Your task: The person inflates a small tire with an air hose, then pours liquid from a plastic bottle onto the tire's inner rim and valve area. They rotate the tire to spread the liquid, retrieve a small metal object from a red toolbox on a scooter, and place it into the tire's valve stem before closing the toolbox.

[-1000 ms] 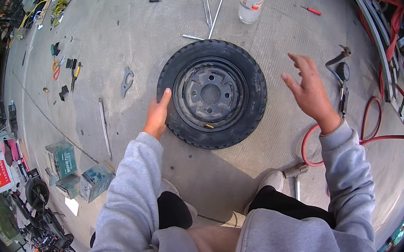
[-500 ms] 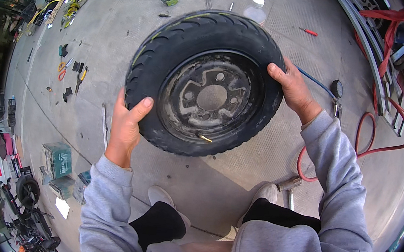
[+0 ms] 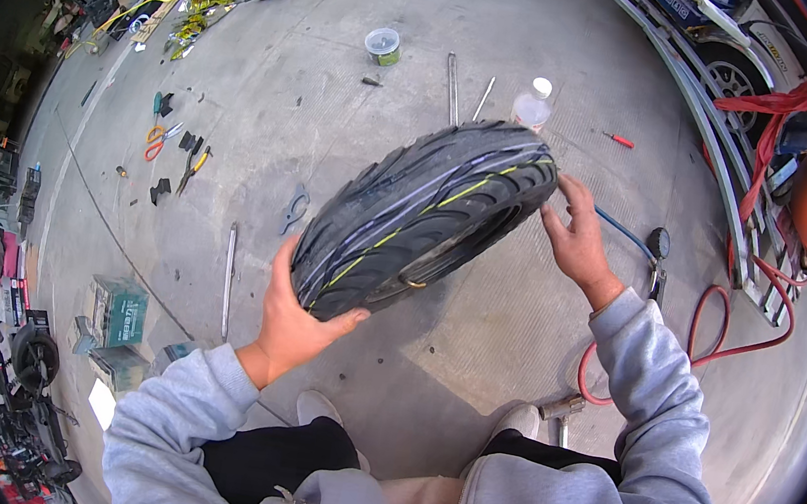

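Note:
A black tyre (image 3: pixel 428 215) on its rim is held up off the floor, tilted, its grooved tread toward me. A yellow line and a pale line run along the tread. On the underside a brass valve stem (image 3: pixel 412 283) shows; most of the rim is hidden. My left hand (image 3: pixel 299 325) grips the lower left end, thumb below and fingers behind. At the upper right end, my right hand (image 3: pixel 581 239) holds the edge with thumb and fingertips, its palm off the rubber.
Beyond the tyre lie metal bars (image 3: pixel 452 89), a tub (image 3: pixel 382 46), a clear bottle (image 3: pixel 532 110) and a red screwdriver (image 3: pixel 621 140). At left are orange scissors (image 3: pixel 155 141), pliers (image 3: pixel 194 171) and green boxes (image 3: pixel 117 311). A gauge (image 3: pixel 659 245) and red hose (image 3: pixel 716 336) lie right; a hammer (image 3: pixel 560 410) is by my foot.
The wheel has turned from showing its rim face to showing its tread. My left hand has moved right and down around the edge; my right hand has slid lower, its grip lighter.

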### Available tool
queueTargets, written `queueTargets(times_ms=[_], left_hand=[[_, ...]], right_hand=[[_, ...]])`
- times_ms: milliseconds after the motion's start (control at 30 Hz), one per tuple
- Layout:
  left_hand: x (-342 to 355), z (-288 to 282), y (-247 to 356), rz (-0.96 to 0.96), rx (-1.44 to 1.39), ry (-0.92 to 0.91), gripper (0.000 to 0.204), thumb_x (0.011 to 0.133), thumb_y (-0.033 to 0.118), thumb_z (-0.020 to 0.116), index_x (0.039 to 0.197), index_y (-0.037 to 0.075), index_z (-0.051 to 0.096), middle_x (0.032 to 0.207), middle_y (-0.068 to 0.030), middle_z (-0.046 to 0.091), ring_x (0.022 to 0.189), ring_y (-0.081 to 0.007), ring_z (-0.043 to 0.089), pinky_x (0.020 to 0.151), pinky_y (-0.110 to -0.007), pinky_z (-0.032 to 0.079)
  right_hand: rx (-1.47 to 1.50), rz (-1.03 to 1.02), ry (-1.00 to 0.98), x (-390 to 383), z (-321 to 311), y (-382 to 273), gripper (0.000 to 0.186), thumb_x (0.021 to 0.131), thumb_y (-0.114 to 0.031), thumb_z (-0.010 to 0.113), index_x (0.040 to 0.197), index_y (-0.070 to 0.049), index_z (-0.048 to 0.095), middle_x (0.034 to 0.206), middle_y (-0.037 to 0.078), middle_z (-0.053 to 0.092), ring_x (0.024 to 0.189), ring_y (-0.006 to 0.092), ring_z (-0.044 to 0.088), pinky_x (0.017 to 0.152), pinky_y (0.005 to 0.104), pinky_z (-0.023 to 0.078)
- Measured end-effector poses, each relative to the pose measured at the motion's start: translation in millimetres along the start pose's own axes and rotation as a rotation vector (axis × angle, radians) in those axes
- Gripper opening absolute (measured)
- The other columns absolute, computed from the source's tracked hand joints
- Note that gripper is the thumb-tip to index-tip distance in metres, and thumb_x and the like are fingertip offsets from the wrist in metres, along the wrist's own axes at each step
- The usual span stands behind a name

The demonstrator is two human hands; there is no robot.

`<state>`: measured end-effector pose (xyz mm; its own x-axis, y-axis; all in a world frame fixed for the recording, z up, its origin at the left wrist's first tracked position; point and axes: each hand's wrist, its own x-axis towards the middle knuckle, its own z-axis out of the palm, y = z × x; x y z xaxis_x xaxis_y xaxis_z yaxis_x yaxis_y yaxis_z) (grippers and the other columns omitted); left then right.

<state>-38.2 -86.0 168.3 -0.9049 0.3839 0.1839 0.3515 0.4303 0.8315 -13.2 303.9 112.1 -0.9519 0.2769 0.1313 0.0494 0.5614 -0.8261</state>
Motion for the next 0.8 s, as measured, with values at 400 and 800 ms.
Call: queueTargets(times_ms=[400, 800], left_hand=[[-1.5, 74.8, 45.6, 0.149, 0.082, -0.334, 0.107, 0.076, 0.034, 0.083, 0.154, -0.003, 0.018, 0.138, -0.0296, 0.045, 0.129, -0.0446, 0.045, 0.108, -0.049, 0.038], [-11.7, 70.3, 8.6, 0.181, -0.077, -0.862, 0.047, 0.094, 0.034, 0.064, 0.134, 0.010, 0.057, 0.128, -0.0159, 0.059, 0.117, -0.0361, 0.057, 0.095, -0.044, 0.049]], right_hand=[[0.991, 0.547, -0.142, -14.9, 29.1, -149.3, 0.059, 0.100, -0.042, 0.060, 0.135, 0.003, 0.045, 0.116, 0.013, 0.062, 0.104, 0.0200, 0.064, 0.089, 0.0353, 0.054], [0.136, 0.265, -0.024, -32.7, -58.4, -68.4, 0.075, 0.092, -0.043, 0.067, 0.142, 0.008, 0.044, 0.127, 0.016, 0.061, 0.116, 0.0208, 0.057, 0.105, 0.0326, 0.041]])
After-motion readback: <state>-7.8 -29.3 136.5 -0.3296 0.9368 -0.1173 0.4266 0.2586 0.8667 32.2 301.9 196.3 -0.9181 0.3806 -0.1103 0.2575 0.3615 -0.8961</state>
